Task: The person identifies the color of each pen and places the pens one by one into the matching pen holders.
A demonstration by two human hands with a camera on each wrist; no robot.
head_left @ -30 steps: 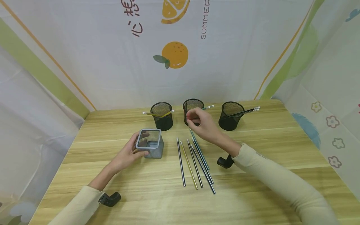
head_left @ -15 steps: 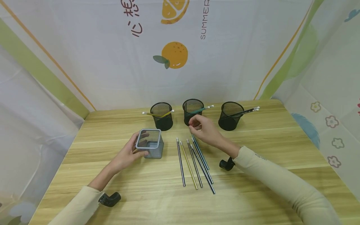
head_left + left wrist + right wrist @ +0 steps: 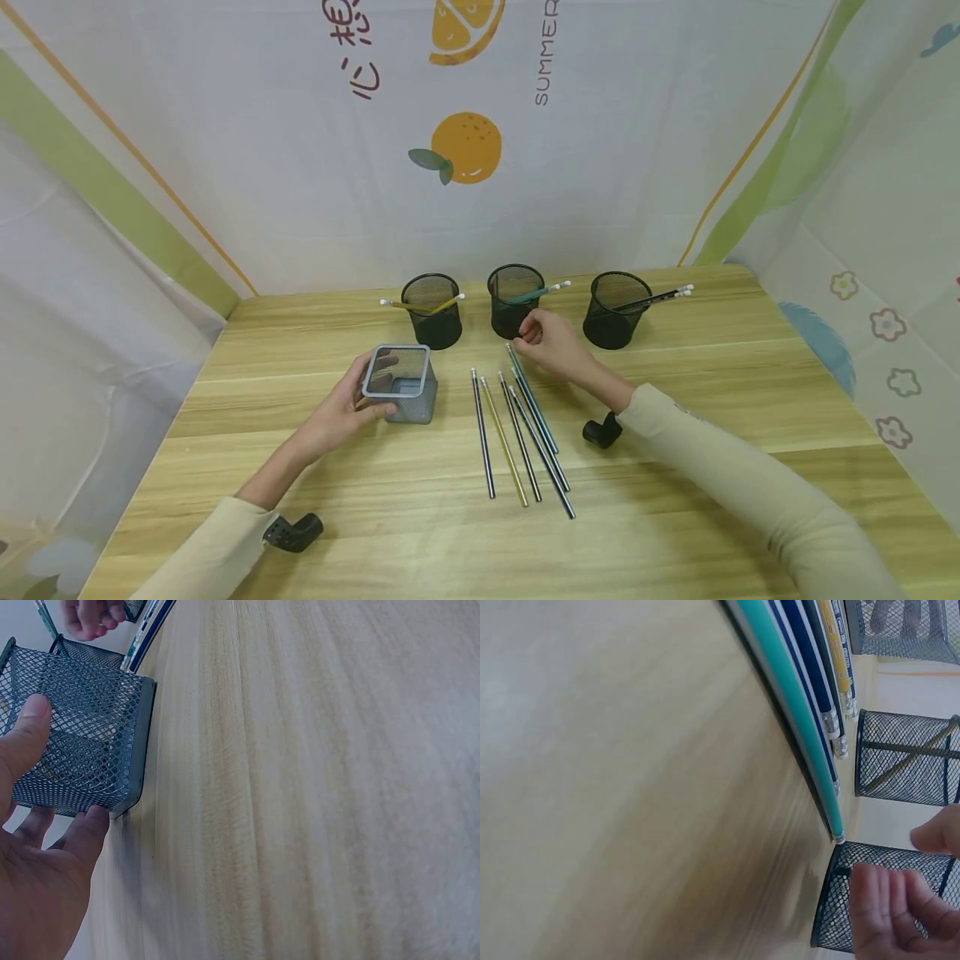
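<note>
A gray mesh holder (image 3: 414,408), square in shape, stands upright on the counter (image 3: 360,517), and the left hand (image 3: 343,418) grips it from its outer side, thumb on the near wall and fingers around the far one. Just to the right of it, six loose pencils lie in a narrow fan: a dark blue pencil (image 3: 483,433) at the left, then a yellow pencil (image 3: 504,442), three more dark ones, and a teal pencil (image 3: 534,403) at the far right. Their white eraser ends point away from the person.

The right hand (image 3: 557,346) is over the eraser end of the teal one, its fingers loosely bent; the right wrist view shows thumb and fingertips apart.

Behind them stand three round black mesh cups in a row. The left cup (image 3: 438,329) holds yellow pencils, the middle cup (image 3: 510,317) teal ones, and the right cup (image 3: 607,331) black ones. Beyond hangs a white cloth (image 3: 600,167) printed with oranges.
</note>
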